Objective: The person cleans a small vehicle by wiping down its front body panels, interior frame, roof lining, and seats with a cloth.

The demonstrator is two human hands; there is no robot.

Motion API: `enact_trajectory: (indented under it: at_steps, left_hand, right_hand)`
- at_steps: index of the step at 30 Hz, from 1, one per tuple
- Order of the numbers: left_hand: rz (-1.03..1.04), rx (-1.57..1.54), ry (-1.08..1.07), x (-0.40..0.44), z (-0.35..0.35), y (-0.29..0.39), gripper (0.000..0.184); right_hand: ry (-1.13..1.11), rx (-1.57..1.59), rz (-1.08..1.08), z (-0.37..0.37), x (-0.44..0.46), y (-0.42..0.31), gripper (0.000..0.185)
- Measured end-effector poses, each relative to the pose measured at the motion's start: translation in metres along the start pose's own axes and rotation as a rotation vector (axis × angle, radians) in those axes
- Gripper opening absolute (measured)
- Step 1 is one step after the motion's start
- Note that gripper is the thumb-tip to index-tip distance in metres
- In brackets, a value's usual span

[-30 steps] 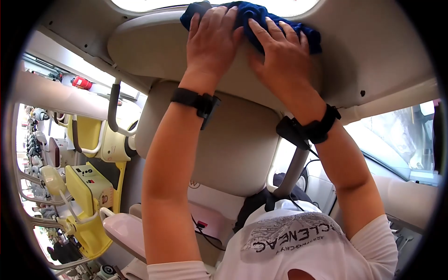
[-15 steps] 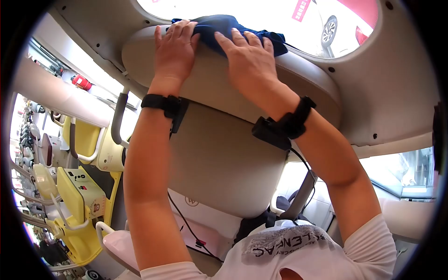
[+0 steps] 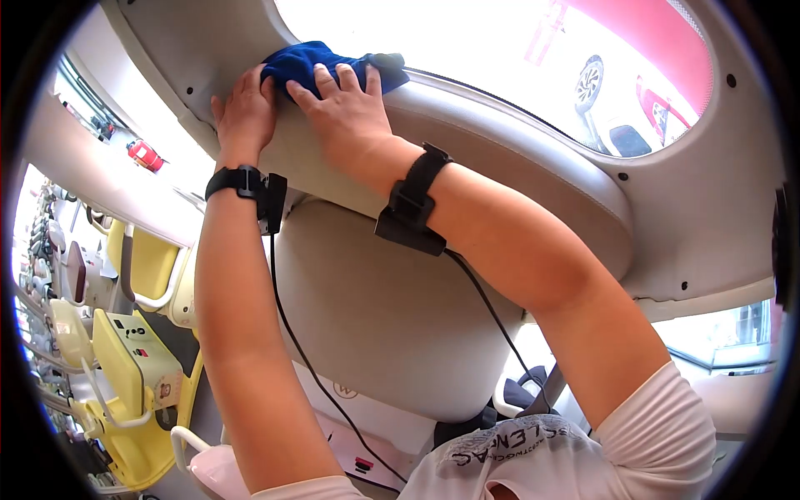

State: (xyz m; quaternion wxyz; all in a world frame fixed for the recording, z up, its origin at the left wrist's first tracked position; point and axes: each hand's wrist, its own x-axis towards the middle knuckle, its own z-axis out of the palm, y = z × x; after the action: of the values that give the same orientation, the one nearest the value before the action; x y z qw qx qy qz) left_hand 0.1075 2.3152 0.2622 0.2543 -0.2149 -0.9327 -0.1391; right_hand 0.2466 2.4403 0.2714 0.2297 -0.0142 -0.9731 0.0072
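Note:
A crumpled blue cloth (image 3: 304, 67) lies on the rounded top edge of a beige padded backrest (image 3: 467, 125), just below a wide window. My right hand (image 3: 350, 112) presses on the cloth from above, its fingers stretched out and spread. At the cloth's left end is my left hand (image 3: 246, 117), fingers extended and touching the fabric; some fingertips are hidden by it. Each wrist wears a black strap with a small black box, one on the left wrist (image 3: 271, 200) and one on the right wrist (image 3: 408, 229), with a thin cable hanging down.
The curved window (image 3: 500, 75) shows a wheel and red shapes outside. A grey-beige frame (image 3: 717, 183) with dark fasteners surrounds it. Outside on the left are yellow vehicles (image 3: 125, 367) and a red fire extinguisher (image 3: 145, 155). A larger seat panel (image 3: 383, 317) stands below the backrest.
Both hands and the blue cloth have slid left along the backrest's top edge. The camera view has shifted a little, showing more of the window.

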Motion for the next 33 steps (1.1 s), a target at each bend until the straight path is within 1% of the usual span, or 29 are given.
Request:
enact_trajectory:
  at_steps: [1,2,4,6,9,11,13,14,17,18,20,21,23,24,26,27,29,31,32,33]
  left_hand:
    - [-0.047,-0.034,-0.034,0.003,0.003,-0.004,0.044]
    - [-0.043,-0.036,-0.035,0.005,0.007,-0.005,0.044]
    - [-0.083,-0.092,0.01,0.002,0.013,-0.004,0.044]
    - [-0.102,-0.117,0.009,0.001,0.014,-0.002,0.043]
    - [-0.148,-0.124,0.039,0.0,0.015,0.009,0.042]
    - [-0.19,-0.113,0.06,-0.005,0.016,0.016,0.041]
    - [-0.136,-0.054,0.132,-0.006,0.012,0.024,0.037]
    - [-0.142,-0.057,0.132,-0.008,0.011,0.026,0.037]
    - [0.135,0.068,0.192,-0.024,-0.002,0.05,0.031]
    - [0.129,0.068,0.191,-0.032,-0.003,0.059,0.031]
    - [0.204,0.04,0.27,-0.046,0.0,0.078,0.031]
    - [0.201,0.037,0.271,-0.054,-0.002,0.086,0.031]
    - [0.211,-0.117,0.331,-0.073,-0.007,0.101,0.03]
    - [0.207,-0.123,0.337,-0.082,-0.009,0.108,0.03]
    - [0.247,-0.297,0.314,-0.099,-0.012,0.126,0.031]
    - [0.243,-0.311,0.329,-0.109,-0.015,0.138,0.031]
    - [0.324,-0.439,0.316,-0.133,-0.019,0.164,0.038]
    - [0.347,-0.587,0.308,-0.153,-0.02,0.189,0.043]
    - [0.352,-0.606,0.335,-0.157,-0.022,0.201,0.043]
    - [0.37,-0.658,0.303,-0.162,-0.025,0.21,0.045]
  right_hand:
    - [0.03,-0.007,-0.042,0.004,0.0,0.001,0.065]
    - [0.059,-0.014,-0.082,0.008,0.0,0.003,0.068]
    - [0.048,-0.025,-0.093,0.01,-0.001,0.004,0.07]
    - [0.081,-0.115,-0.11,0.01,-0.002,0.006,0.072]
    - [0.063,-0.149,-0.101,0.006,-0.004,0.006,0.073]
    - [0.042,-0.088,-0.136,0.0,-0.006,0.017,0.074]
    - [0.055,0.017,-0.155,-0.01,-0.015,0.029,0.074]
    - [0.051,0.014,-0.159,-0.014,-0.02,0.035,0.074]
    - [0.118,-0.03,-0.158,-0.02,-0.042,0.049,0.063]
    - [0.115,-0.03,-0.163,-0.022,-0.047,0.051,0.063]
    - [0.137,-0.075,-0.123,-0.027,-0.057,0.056,0.058]
    - [0.138,-0.062,-0.116,-0.036,-0.064,0.057,0.054]
    - [0.112,-0.057,-0.111,-0.049,-0.08,0.066,0.052]
    - [0.095,-0.051,-0.104,-0.055,-0.087,0.072,0.05]
    - [0.119,-0.108,-0.116,-0.069,-0.106,0.082,0.049]
    - [0.11,-0.101,-0.095,-0.077,-0.118,0.087,0.05]
    - [0.103,-0.118,-0.076,-0.094,-0.145,0.098,0.051]
    - [0.096,-0.071,-0.001,-0.112,-0.171,0.108,0.053]
    - [0.09,-0.08,0.043,-0.122,-0.185,0.112,0.055]
    - [0.08,-0.086,0.088,-0.131,-0.2,0.115,0.056]
